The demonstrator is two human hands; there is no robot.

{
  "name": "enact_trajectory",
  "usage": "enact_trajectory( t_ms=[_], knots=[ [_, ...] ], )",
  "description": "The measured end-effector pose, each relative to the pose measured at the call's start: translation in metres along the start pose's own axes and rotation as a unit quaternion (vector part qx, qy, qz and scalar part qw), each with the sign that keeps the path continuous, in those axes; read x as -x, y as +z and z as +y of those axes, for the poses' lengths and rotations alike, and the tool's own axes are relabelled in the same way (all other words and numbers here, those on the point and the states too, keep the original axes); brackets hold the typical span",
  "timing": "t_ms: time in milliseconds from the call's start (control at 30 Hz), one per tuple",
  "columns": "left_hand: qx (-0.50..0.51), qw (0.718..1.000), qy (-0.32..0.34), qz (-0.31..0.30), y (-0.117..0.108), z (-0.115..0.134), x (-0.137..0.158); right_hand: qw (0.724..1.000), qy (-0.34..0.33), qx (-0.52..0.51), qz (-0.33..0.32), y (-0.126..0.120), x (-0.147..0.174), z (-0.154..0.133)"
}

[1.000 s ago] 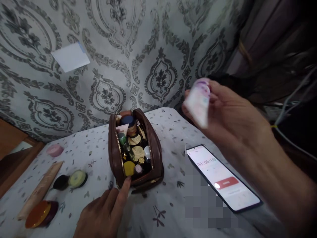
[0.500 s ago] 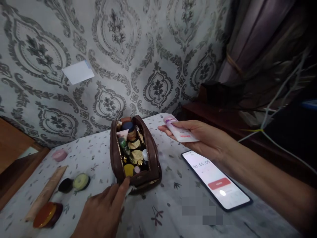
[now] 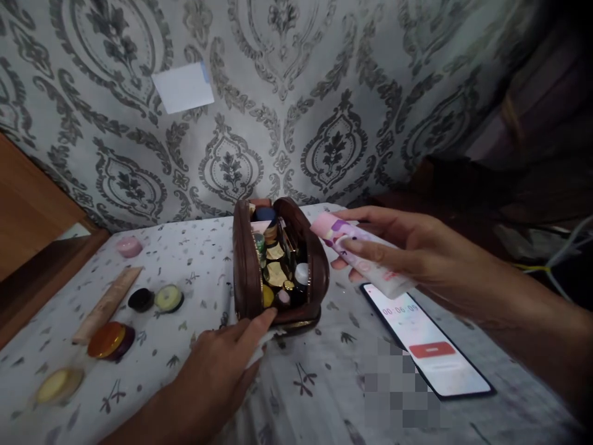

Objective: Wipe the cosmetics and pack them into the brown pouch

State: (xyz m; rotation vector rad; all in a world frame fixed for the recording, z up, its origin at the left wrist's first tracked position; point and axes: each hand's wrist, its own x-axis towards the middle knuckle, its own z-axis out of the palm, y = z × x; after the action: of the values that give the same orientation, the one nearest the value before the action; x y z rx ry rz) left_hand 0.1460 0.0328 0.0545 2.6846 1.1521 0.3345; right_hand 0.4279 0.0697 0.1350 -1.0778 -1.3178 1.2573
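In the head view, a brown leather cosmetic bag (image 3: 245,266) stands unzipped, packed with small bottles and jars. My left hand (image 3: 222,358) is at its near end, the index finger on the front rim and the other fingers curled below, gripping the edge. A bit of white material shows under that finger. To the right of the bag, my right hand (image 3: 393,241) holds a pink and white squeeze tube (image 3: 370,262) between thumb and fingers, above the phone (image 3: 430,352). The tube is tilted, its pink end toward the bag.
Left of the bag lie a pink jar (image 3: 128,246), a beige tube (image 3: 109,303), a black lid (image 3: 141,300), an open green jar (image 3: 168,298), an amber jar (image 3: 110,340) and a pale yellow jar (image 3: 59,385). Patterned wallpaper (image 3: 282,93) rises behind the cloth-covered table (image 3: 315,383).
My view has shifted left and down, bringing the pale yellow jar into sight. My right hand has turned the tube, showing more of its printed side. My left hand stays at the bag's front edge.
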Motion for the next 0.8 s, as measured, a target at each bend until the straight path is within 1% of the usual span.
enact_trajectory(
  t_ms=[133,233,300,367,400,433,500,567,600,633,700,800],
  knots=[
    [-0.008,0.999,-0.014,-0.050,0.001,-0.003,-0.001,0.999,0.014,0.027,0.040,0.009,-0.008,-0.007],
    [-0.009,0.997,-0.013,-0.069,0.007,-0.006,0.000,0.998,0.003,0.045,0.048,0.016,-0.020,-0.010],
    [-0.015,0.997,-0.017,-0.069,0.013,-0.009,0.001,0.995,-0.016,0.088,0.041,0.019,-0.032,-0.008],
    [-0.021,0.997,-0.021,-0.067,0.017,-0.011,0.002,0.983,-0.055,0.174,0.037,0.020,-0.047,-0.004],
    [-0.023,0.997,-0.022,-0.070,0.019,-0.011,0.002,0.969,-0.085,0.230,0.038,0.021,-0.056,-0.001],
    [-0.023,0.997,-0.020,-0.074,0.019,-0.012,0.003,0.949,-0.120,0.289,0.043,0.021,-0.065,0.001],
    [-0.025,0.996,-0.017,-0.087,0.018,-0.012,0.003,0.896,-0.182,0.402,0.057,0.022,-0.080,0.006],
    [-0.027,0.996,-0.017,-0.086,0.015,-0.012,0.003,0.844,-0.219,0.484,0.072,0.024,-0.091,0.010],
    [-0.027,0.996,-0.015,-0.083,0.015,-0.012,0.004,0.825,-0.226,0.513,0.079,0.026,-0.094,0.011],
    [-0.025,0.996,-0.012,-0.081,0.014,-0.013,0.004,0.809,-0.227,0.536,0.083,0.028,-0.096,0.012],
    [-0.020,0.997,-0.005,-0.076,0.014,-0.013,0.005,0.788,-0.219,0.568,0.090,0.033,-0.095,0.011],
    [-0.005,0.998,-0.002,-0.065,0.016,-0.015,0.007,0.775,-0.209,0.590,0.091,0.041,-0.090,0.009]
  ],
)
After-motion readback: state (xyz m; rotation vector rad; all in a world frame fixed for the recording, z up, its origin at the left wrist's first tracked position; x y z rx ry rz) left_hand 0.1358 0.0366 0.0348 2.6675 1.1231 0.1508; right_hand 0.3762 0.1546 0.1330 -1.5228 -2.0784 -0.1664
